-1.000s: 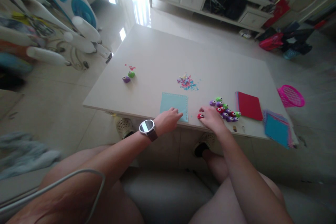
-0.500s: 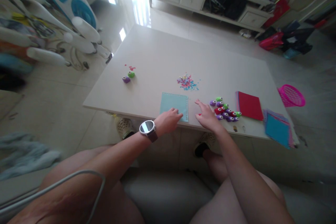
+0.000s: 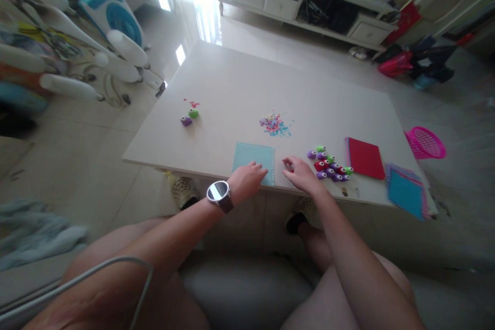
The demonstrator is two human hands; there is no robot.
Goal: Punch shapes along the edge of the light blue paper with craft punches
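- Just right of right hand point(image 3: 299, 172), crowding that side: cluster of eyed figures point(image 3: 332, 169) in purple, green and red, packed close, standing between hand and red square stack point(image 3: 365, 159).
- Farther right, past the red stack: blue-topped sheets point(image 3: 406, 193), fanned out at the table's right end; beyond them, lower down, pink mesh basket point(image 3: 426, 143).
- Ahead of both hands, in the middle of the white table point(image 3: 232, 77): loose heap of coloured paper bits point(image 3: 274, 124).
- Ahead and well left of left hand point(image 3: 249, 178): purple figure point(image 3: 186, 121) and green figure point(image 3: 193, 113) side by side, with a few red bits point(image 3: 192, 104) just behind.
- Under left hand, by the near table edge: light-blue sheet point(image 3: 253, 153), lying flat; nearly square, so cannot name a long axis; hole-lined side facing right hand and running away from the body.
- Hands well separated: left palm down on the sheet, fingers loosely bent; right curled around a red item point(image 3: 291, 169), cannot tell gripped or merely surrounded.
- Red item mostly hidden by right fingers, facing unreadable; near-left part of sheet covered by left hand.
- Behind right hand, near the edge, two tiny objects point(image 3: 344, 192), too blurred to identify.
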